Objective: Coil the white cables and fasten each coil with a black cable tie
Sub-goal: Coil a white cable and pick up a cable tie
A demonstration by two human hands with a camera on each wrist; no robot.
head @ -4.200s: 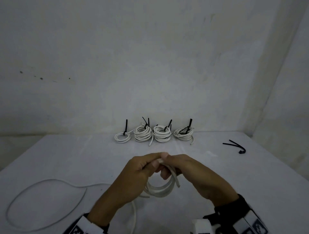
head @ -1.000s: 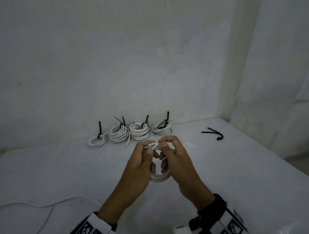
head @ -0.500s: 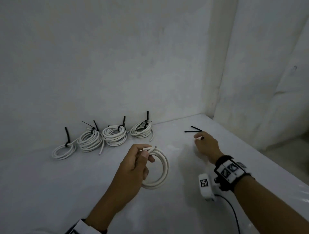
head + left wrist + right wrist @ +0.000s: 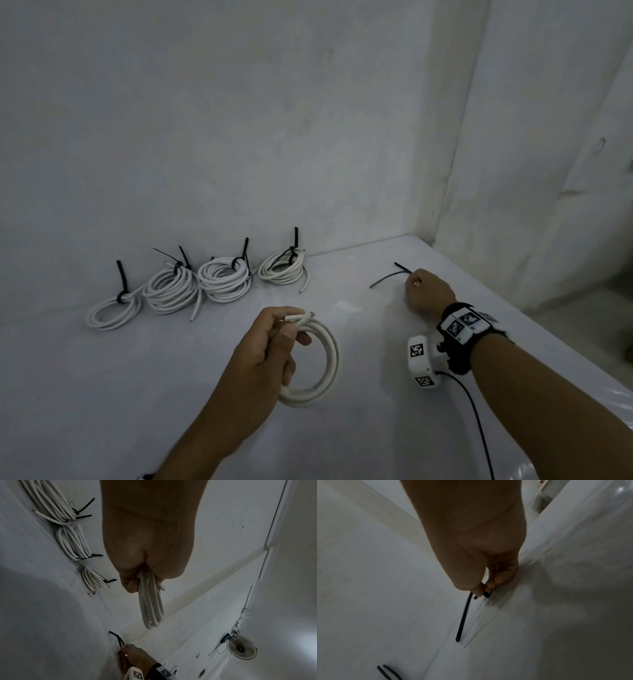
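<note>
The left hand (image 4: 265,346) is holding a freshly wound white cable coil (image 4: 318,368) above the middle of the white tabletop (image 4: 102,394), its fingers (image 4: 131,586) curling round the bundled strands near the loose cable end while the rest of the loop is hanging free. The right hand (image 4: 430,291) is reaching to the far right of the tabletop, its fingers (image 4: 500,579) pinching the head end of a loose black cable tie (image 4: 388,277) whose tail is trailing on the surface. Four tied coils (image 4: 226,279) are sitting in a row along the back wall, each with a black tie sticking up.
</note>
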